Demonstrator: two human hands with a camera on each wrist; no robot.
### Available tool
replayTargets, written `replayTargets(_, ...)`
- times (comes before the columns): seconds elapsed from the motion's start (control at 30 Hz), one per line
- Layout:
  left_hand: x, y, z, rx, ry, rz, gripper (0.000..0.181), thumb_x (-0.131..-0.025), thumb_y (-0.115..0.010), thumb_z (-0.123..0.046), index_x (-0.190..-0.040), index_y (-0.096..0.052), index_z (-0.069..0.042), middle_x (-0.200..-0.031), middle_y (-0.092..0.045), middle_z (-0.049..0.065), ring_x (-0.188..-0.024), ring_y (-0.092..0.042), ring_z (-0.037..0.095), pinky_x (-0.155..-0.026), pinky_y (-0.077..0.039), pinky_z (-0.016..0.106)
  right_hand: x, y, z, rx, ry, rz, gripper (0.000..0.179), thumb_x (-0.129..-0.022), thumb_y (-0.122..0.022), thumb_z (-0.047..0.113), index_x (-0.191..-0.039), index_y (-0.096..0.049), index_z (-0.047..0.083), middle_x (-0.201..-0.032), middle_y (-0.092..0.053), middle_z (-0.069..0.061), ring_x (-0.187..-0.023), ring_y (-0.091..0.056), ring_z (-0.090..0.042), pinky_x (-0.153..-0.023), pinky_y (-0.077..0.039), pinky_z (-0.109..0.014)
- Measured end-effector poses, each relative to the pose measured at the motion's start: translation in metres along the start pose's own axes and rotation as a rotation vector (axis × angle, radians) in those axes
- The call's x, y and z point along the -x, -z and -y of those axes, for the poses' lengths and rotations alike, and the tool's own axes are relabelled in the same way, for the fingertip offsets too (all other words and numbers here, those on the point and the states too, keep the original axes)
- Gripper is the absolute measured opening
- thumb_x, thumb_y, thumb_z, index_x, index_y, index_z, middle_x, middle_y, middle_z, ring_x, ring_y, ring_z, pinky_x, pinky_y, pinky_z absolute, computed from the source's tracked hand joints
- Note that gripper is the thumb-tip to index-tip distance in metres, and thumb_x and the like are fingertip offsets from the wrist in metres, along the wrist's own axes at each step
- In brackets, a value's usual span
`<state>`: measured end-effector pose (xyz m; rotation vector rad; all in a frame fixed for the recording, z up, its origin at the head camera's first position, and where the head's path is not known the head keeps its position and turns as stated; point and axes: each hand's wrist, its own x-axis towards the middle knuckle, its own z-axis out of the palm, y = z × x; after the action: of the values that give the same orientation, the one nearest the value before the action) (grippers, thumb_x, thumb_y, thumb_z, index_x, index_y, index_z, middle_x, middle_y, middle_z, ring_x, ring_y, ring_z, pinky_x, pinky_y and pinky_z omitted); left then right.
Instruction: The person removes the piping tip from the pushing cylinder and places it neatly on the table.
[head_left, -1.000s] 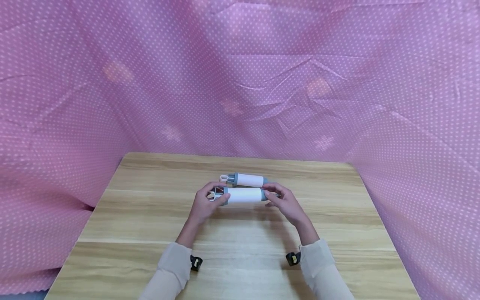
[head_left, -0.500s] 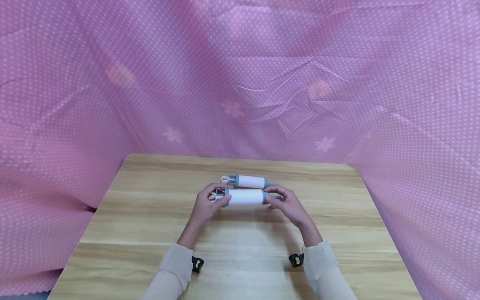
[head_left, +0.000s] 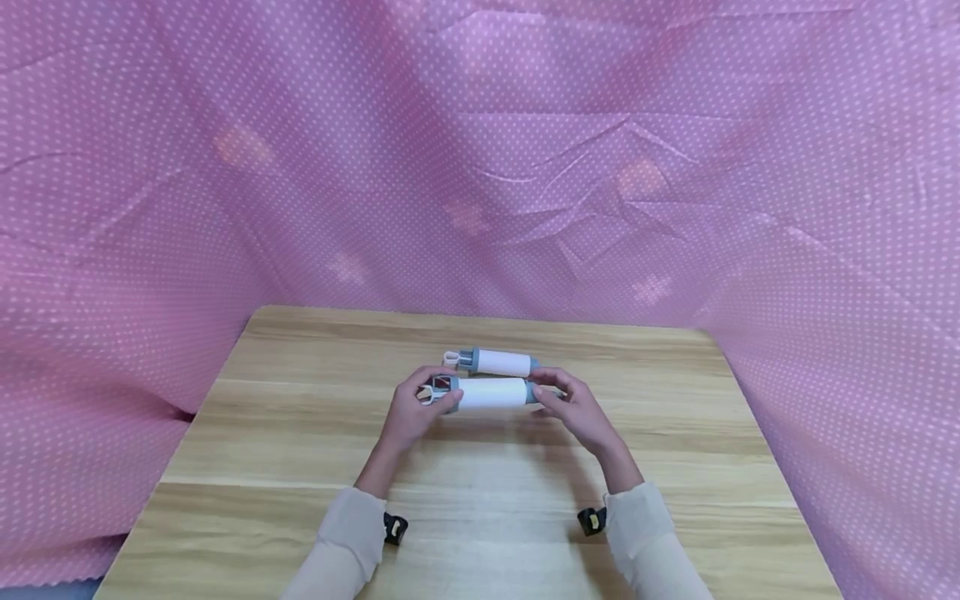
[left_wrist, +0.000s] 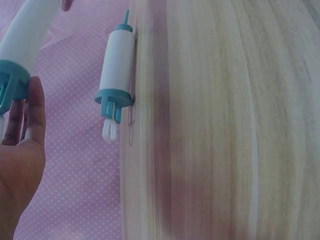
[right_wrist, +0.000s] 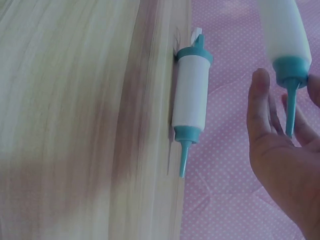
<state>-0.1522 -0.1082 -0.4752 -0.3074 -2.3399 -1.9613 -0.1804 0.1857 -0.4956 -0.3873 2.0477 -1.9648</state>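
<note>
One white tube, pinched at its collar by the left hand, near its nozzle by the right hand; a second tube lies behind on the table.

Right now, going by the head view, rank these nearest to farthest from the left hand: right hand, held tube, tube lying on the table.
1. Held tube: in the left hand, extending to its right.
2. Tube lying on the table: just beyond the held one.
3. Right hand: farthest right, at the held tube's nozzle end.
</note>
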Motion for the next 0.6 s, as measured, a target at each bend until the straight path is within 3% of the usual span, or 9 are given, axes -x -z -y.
replayTargets(0.13,-0.0010,0.0004,-0.0003,0.009,-0.014,0.003,0.033,-0.091,-0.076,-0.011,-0.121,-0.067,-0.002,-0.118,-0.065,0.018,-0.104,-0.060,0.037,-0.082,-0.056,0.035,0.0007,0.0023,-0.0022,0.008,-0.032,0.039,0.044,-0.105,-0.058,0.019,-0.140,-0.051,-0.007,-0.129,-0.054,-0.030,-0.104,-0.067,-0.030,-0.096,-0.047,-0.066)
replayTargets(0.3,-0.0009,0.0001,0.0023,0.021,0.009,0.001,0.033,-0.091,-0.076,-0.012,-0.122,-0.067,-0.004,-0.123,-0.063,0.020,-0.113,-0.056,0.050,-0.085,-0.055,0.039,0.0018,0.0019,-0.0002,-0.022,-0.006,0.063,0.041,-0.102,-0.062,0.013,-0.136,-0.054,-0.007,-0.125,-0.056,-0.031,-0.099,-0.069,-0.026,-0.094,-0.047,-0.068)
replayTargets(0.47,-0.0012,0.0006,0.0035,0.023,0.014,-0.001,0.033,-0.091,-0.076,-0.012,-0.122,-0.067,-0.005,-0.123,-0.063,0.019,-0.112,-0.057,0.048,-0.085,-0.054,0.037,-0.0002,0.0007,0.0016,-0.035,0.025,0.047,0.036,-0.101,-0.062,0.011,-0.131,-0.056,-0.008,-0.132,-0.051,-0.034,-0.100,-0.069,-0.030,-0.090,-0.049,-0.068)
replayTargets(0.6,-0.0013,0.0017,0.0031,0.016,0.010,-0.003,0.033,-0.091,-0.076,-0.013,-0.122,-0.067,-0.005,-0.122,-0.063,0.018,-0.110,-0.058,0.043,-0.085,-0.055,0.037,-0.0029,-0.0034,0.0013,-0.023,0.036,-0.004,0.032,-0.104,-0.060,0.016,-0.126,-0.059,-0.007,-0.131,-0.054,-0.025,-0.101,-0.066,-0.029,-0.090,-0.049,-0.069)
